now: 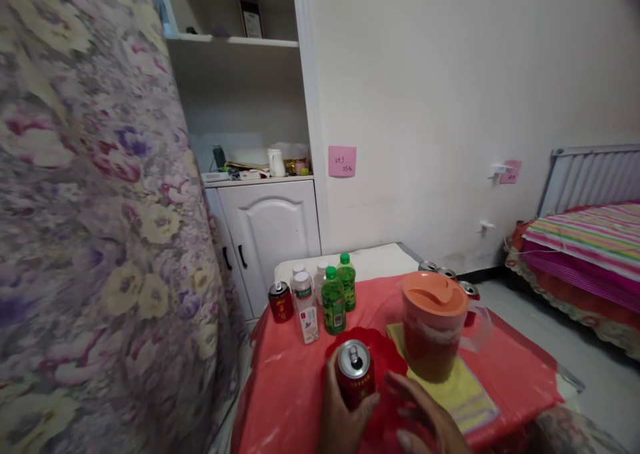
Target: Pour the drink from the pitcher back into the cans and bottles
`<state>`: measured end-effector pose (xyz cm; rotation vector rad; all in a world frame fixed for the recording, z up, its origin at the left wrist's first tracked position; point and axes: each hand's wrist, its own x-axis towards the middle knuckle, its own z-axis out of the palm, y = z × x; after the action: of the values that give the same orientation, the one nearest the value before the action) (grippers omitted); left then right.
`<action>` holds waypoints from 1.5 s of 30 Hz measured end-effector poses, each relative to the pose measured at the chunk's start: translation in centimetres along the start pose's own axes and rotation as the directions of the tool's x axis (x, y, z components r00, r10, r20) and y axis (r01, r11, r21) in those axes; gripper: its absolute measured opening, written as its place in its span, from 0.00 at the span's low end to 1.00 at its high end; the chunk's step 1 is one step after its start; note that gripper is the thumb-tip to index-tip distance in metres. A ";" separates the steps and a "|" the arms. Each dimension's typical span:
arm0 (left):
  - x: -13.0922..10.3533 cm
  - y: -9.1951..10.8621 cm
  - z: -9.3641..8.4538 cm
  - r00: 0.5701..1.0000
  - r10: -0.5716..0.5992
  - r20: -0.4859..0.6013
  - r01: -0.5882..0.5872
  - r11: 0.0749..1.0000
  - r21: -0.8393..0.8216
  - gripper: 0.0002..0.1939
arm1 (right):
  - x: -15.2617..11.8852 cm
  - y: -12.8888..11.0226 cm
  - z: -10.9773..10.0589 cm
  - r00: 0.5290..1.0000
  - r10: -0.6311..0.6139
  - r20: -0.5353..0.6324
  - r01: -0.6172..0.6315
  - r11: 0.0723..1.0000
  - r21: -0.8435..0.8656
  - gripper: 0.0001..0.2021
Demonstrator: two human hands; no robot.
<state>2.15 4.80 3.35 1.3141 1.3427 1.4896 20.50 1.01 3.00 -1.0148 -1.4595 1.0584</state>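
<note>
My left hand (340,407) is wrapped round a dark red drink can (356,377), whose silver top shows an opened mouth and a raised tab. The can is upright over a red scalloped plate (393,354). To its right, my right hand (425,414) has its fingers apart, close to the can with a small gap and holding nothing. Behind my right hand stands a clear pitcher (433,347) with an orange lid (435,293) and reddish-brown liquid inside. It rests on a yellow cloth (467,401). Whether the can touches the plate is hidden.
Green-capped bottles (333,307) and white-capped bottles (307,314) group behind the plate, beside another red can (281,302). More cans (469,291) stand behind the pitcher. A red cloth (280,387) covers the table. A floral curtain (110,241) hangs at left; a bed (590,254) is at right.
</note>
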 end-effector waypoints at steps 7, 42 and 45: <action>-0.6 -0.3 -0.1 0.988 0.036 0.148 -0.040 0.999 0.022 0.40 | 0.7 2.8 2.7 0.992 -0.122 0.026 0.122 0.993 0.001 0.42; 0.4 1.1 -2.2 0.974 0.025 0.224 -0.026 1.000 0.001 0.39 | 1.5 -0.2 1.3 0.995 -0.071 0.066 0.064 0.991 0.115 0.30; 0.7 0.6 -2.4 0.976 0.047 0.214 -0.045 0.999 -0.015 0.39 | 1.4 -0.5 0.7 0.999 -0.043 -0.017 0.045 0.996 0.072 0.21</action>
<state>-0.28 4.80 4.22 1.4627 1.1720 1.3399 19.61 2.14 3.80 -0.9335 -1.4149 1.0620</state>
